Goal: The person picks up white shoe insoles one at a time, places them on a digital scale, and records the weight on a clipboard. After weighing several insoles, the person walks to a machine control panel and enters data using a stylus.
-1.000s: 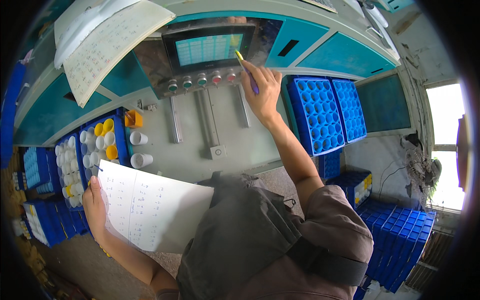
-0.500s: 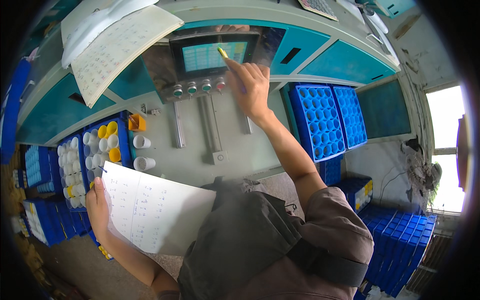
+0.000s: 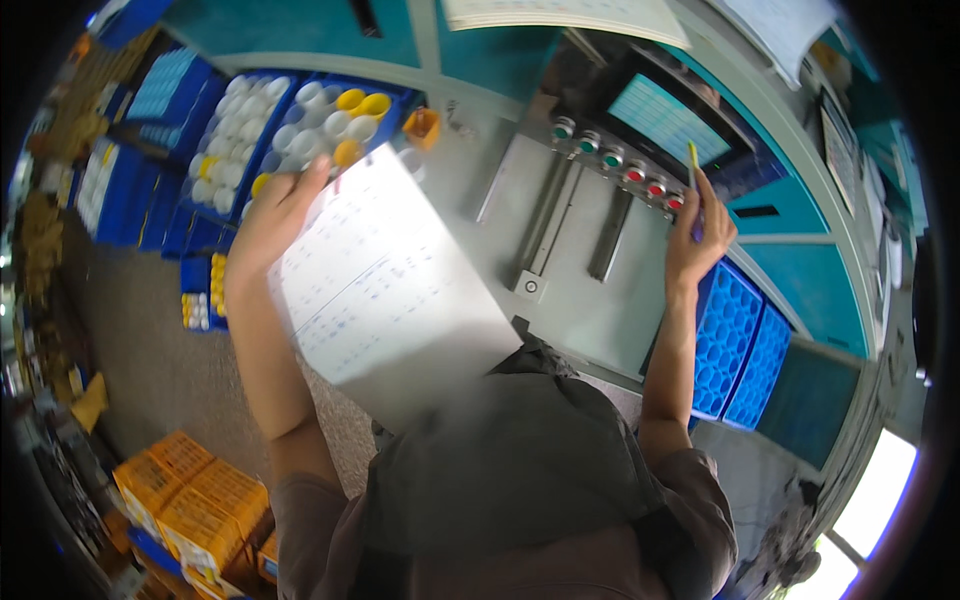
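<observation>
A: Nearest item?
B: Handwritten sheet [image 3: 385, 250], toward 10 o'clock from centre, tilted. Its lower end met your dark clothing.
A: Left hand?
B: Your left hand [image 3: 275, 205] gripped the sheet's left edge at 10, thumb on top; the other fingers weren't clear.
A: Right?
B: Your right hand [image 3: 705, 235], between 2 and 3, was closed around a pen [image 3: 692, 153], yellow-green end pointing to 12. Contact with anything: couldn't tell.
A: Past your hands?
B: Grey bench [image 3: 600, 315] with metal rails [image 3: 556, 225] toward 1. Blue trays [image 3: 735, 320] of round cells sat at 3, beyond your right wrist. Trays of white and yellow cups [image 3: 403, 103] stood between 10 and 11.
A: Farther?
B: Green and red buttons [image 3: 613, 158] ran in a slanting row between 1 and 2; the lit screen [image 3: 665, 115] sat just above. Orange crates [image 3: 215, 505] were stacked at 8.
</observation>
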Available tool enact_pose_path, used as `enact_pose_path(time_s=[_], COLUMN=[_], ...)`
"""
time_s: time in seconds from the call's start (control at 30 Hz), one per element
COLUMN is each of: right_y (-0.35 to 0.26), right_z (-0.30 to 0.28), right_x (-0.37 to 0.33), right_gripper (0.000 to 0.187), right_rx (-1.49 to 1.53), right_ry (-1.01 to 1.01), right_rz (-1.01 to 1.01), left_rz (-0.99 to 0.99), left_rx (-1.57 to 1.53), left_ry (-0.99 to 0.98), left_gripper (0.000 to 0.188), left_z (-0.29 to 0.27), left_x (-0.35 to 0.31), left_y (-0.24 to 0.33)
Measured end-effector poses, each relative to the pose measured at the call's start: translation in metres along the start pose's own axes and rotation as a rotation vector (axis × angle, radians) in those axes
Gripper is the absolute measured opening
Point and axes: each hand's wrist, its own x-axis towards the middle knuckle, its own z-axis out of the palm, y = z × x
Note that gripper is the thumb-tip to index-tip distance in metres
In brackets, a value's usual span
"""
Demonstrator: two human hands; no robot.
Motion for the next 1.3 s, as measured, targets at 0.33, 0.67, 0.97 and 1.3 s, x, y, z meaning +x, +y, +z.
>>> enact_pose_path(time_s=[0.33, 0.67, 0.97, 1.3], right_y=[0.008, 0.009, 0.006, 0.006], right_z=[0.000, -0.016, -0.009, -0.005], right_x=[-0.005, -0.007, -0.004, -0.007], right_gripper=[0.025, 0.028, 0.031, 0.025], right_rx=[0.034, -0.040, -0.038, -0.057], right_ry=[0.026, 0.046, 0.042, 0.039], right_rz=[-0.014, 0.055, 0.031, 0.022], left_rz=[0.000, -0.109, -0.048, 0.005], left_rx=[-0.369, -0.408, -0.399, -0.277], left_ry=[-0.103, -0.002, -0.103, -0.063], left_gripper=[0.065, 0.049, 0.053, 0.054], left_z=[0.001, 0.005, 0.001, 0.001], left_x=[-0.001, -0.009, -0.008, -0.010], left_y=[-0.001, 0.009, 0.012, 0.012])
